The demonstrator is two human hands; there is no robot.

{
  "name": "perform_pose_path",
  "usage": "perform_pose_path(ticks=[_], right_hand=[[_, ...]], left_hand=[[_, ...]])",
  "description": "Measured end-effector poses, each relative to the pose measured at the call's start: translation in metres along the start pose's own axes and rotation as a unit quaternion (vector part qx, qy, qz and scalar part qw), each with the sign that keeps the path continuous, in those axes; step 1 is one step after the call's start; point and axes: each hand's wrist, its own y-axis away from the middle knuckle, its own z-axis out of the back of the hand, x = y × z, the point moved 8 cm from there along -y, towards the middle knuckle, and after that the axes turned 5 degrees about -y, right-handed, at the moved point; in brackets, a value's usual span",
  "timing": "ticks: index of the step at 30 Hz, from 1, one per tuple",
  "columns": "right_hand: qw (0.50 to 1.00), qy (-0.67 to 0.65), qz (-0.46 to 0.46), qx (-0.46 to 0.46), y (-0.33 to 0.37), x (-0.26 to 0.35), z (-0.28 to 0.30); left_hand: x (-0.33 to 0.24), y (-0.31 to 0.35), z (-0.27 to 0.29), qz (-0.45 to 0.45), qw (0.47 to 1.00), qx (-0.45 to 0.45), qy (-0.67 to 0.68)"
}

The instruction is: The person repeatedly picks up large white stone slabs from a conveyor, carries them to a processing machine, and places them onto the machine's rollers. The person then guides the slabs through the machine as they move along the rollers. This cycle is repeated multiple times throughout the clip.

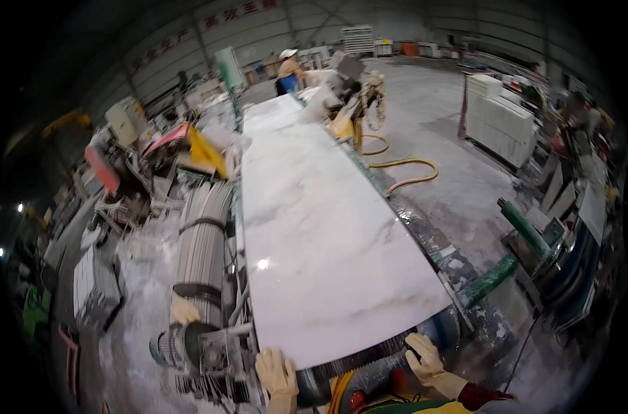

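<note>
A long, rectangular, glossy white stone slab [327, 221] with soft grey veining lies flat along the machine bed in the middle of the view. Its long axis runs away from the person, from about 6 o'clock toward 12, leaning slightly to 11; its short near edge faces the person, slanting up toward 4 o'clock.

Red characters [241, 12] stand on the far wall at 11 o'clock, small and blurred.

The slab's face is smooth and pale, its cloudy streaks spreading in the middle and toward 4 o'clock. A bright light reflects on it at 8 o'clock, and the far end looks blurred.

The left hand [276, 376], in a cream glove, lies at the slab's near corner, toward 7 o'clock, fingers straight and nearly together. The right hand [427, 362], gloved alike, is at 5 o'clock, thumb and fingers apart, just beside the near edge; whether it touches anything cannot be told.

A green cylindrical tube [490, 279] sticks out toward 4 o'clock, a yellow hose [417, 163] curls on the floor at 2, and a person in a white cap [286, 72] stands near 12.
</note>
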Motion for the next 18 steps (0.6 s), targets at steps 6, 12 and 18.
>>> perform_pose_path(ticks=[6, 12, 18], right_hand=[[0.672, -0.606, -0.414, 0.102, 0.048, -0.084, -0.125], [0.648, -0.565, -0.486, -0.158, -0.005, -0.071, -0.167], [0.66, -0.572, -0.458, -0.163, 0.0, -0.072, -0.173]], left_hand=[[0.014, 0.011, 0.002, -0.016, 0.999, -0.039, -0.003], [0.014, 0.016, 0.013, -0.031, 0.998, -0.052, 0.028], [0.017, 0.024, 0.025, -0.057, 0.997, -0.005, 0.042]])
